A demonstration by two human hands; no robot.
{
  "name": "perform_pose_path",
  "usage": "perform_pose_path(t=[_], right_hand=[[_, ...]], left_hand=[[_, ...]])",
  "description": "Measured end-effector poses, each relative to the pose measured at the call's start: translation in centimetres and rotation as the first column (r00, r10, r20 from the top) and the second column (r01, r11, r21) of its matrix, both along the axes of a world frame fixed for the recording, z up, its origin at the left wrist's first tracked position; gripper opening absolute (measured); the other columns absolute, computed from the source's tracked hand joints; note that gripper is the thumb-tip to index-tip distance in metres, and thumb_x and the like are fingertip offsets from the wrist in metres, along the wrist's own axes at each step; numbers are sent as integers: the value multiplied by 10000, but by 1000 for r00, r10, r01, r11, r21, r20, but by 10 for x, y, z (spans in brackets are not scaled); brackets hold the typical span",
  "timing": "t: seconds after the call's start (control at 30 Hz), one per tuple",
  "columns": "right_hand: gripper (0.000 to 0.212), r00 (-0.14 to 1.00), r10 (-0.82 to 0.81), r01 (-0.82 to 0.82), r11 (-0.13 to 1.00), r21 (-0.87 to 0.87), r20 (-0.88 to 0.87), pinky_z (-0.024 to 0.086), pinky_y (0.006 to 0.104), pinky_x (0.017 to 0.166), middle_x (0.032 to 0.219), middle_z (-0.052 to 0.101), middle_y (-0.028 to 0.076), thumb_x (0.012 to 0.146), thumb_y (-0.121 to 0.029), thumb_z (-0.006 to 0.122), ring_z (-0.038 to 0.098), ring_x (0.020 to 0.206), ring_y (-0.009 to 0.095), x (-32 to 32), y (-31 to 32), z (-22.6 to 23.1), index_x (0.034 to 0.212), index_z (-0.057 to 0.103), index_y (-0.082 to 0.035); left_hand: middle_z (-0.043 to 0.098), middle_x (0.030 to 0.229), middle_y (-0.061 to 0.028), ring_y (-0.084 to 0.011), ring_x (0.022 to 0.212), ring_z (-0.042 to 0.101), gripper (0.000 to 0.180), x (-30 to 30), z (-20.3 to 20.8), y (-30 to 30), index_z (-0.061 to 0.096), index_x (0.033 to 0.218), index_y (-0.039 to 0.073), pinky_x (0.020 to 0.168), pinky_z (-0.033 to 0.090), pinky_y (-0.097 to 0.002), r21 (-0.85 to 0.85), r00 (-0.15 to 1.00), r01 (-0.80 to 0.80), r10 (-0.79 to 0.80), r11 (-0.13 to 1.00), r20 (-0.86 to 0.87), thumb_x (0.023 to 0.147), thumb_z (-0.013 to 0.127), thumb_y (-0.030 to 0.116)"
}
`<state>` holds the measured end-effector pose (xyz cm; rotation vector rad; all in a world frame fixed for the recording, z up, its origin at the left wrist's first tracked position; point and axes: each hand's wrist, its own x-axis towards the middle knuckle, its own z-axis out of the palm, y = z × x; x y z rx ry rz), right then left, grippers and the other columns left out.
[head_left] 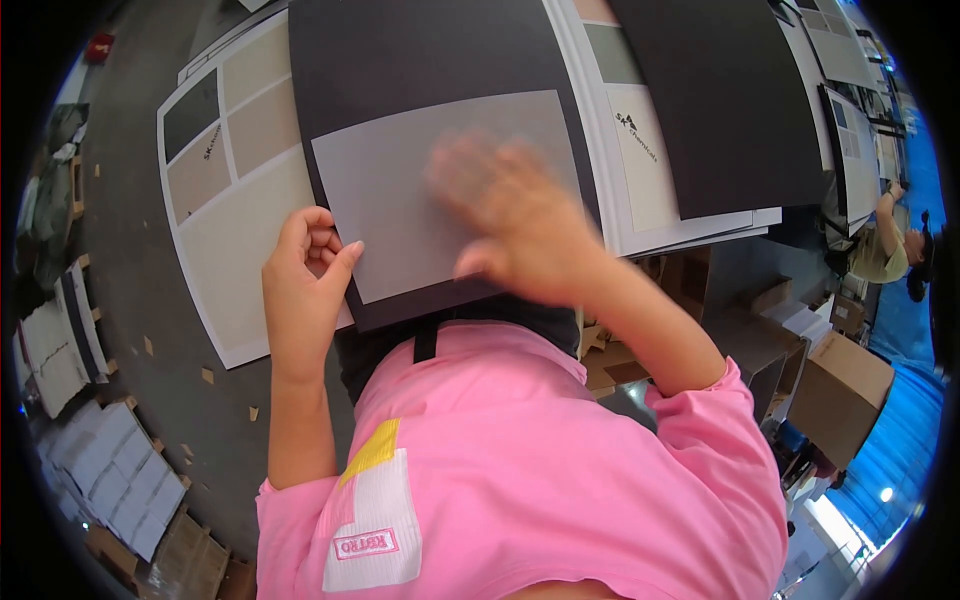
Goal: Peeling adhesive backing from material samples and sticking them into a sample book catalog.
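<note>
While the black board, far end cut off, lay beneath, the grey sheet sat on its near part: a smoothing step, apparently! The right hand spread over it, blurred, gripping nothing, palm contact unclear. The left hand curled at the left edge, pinching or not, impossible to tell; steadiness there seemed the next move's demand.

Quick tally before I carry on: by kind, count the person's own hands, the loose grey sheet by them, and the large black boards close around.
Grey sheet: 1
Black boards: 2 (one under the sheet, one to the right)
Hands: 2 (left hand, right hand, blurred)
Total: 5
</note>
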<state>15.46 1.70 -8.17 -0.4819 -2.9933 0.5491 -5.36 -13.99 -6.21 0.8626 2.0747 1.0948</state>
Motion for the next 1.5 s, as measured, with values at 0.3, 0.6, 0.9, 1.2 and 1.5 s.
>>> perform_pose_path(t=[0.3,0.6,0.9,1.2,1.5], right_hand=[[883,957,-289,273,917,290,14,48,489,1231,1647,211,121,934,-568,503,133,1537,265,-21,23,-16,1575,203,-40],[776,982,75,-29,966,256,-172,176,467,1216,1595,347,93,961,-586,434,270,1495,233,-106,18,-23,1521,368,-53],[821,946,273,-274,962,14,-175,141,481,1225,1576,360,142,958,-626,378,244,1503,276,-133,-60,-14,1534,326,-43],[799,931,-359,358,933,27,73,109,511,1215,1626,264,116,940,-556,487,214,1514,274,-27,38,10,1549,308,-71],[699,976,-162,174,982,-73,144,86,496,1222,1608,328,8,961,-569,465,253,1501,223,13,15,16,1524,399,-161]], left_hand=[[609,763,-37,-101,696,551,139,2,-4,-9,604,1010,-6,678,493,-255,95,998,-65,66,993,-13,904,680,41],[546,1097,-47,-92,741,590,187,-54,0,-34,568,1165,18,714,489,-238,173,940,-322,336,931,-63,982,569,56],[656,942,-55,-140,841,619,151,-113,17,89,663,1058,28,769,502,-284,316,961,-18,104,949,-256,924,639,94],[670,1119,-169,-360,1165,588,228,-138,-16,363,675,1054,-28,1093,384,-431,185,599,470,-158,863,-785,860,607,70],[711,954,-102,-307,1154,622,175,-125,-33,424,669,934,67,1201,140,-587,-103,18,527,-133,844,-991,810,562,5]])
